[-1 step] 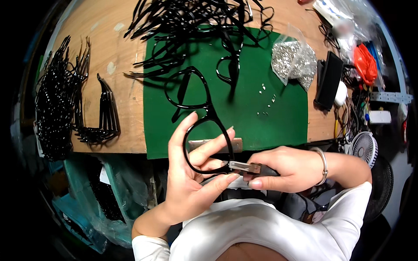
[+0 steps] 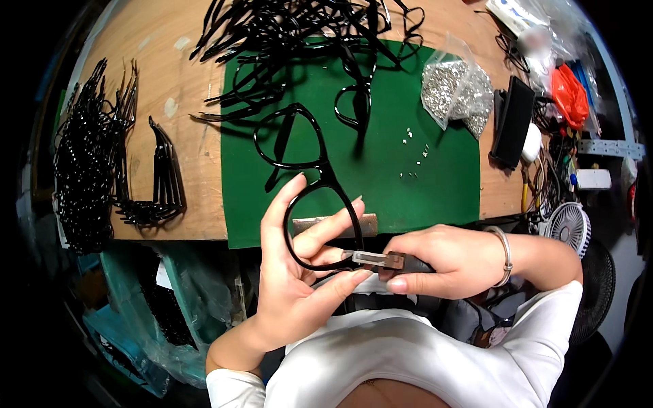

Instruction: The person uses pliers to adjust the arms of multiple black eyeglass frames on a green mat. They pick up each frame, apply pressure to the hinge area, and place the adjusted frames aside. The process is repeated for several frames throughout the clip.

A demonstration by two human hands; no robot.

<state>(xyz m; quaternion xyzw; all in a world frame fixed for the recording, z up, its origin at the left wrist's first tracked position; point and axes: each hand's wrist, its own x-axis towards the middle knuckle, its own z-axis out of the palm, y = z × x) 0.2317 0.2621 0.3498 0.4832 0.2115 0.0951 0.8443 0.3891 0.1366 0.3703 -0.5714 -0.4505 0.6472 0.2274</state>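
Wooden workbench with a green cutting mat in the middle, seen from above. Heap of black eyeglass frames at the far edge, black temple arms stacked along the left, clear bag of small metal parts on the right side of the mat, small white fan off the right edge. Left hand is closed on a black eyeglass frame front, held just off the near bench edge: thumb low, fingers through and behind the near lens opening. Frame's long axis runs away from the body, far rim out over the mat. Right hand is wrapped around a small hand tool, metal tip pointing left and touching the near rim by the left fingertips. Both hands meet at that corner; tool lies roughly across the frame's axis.
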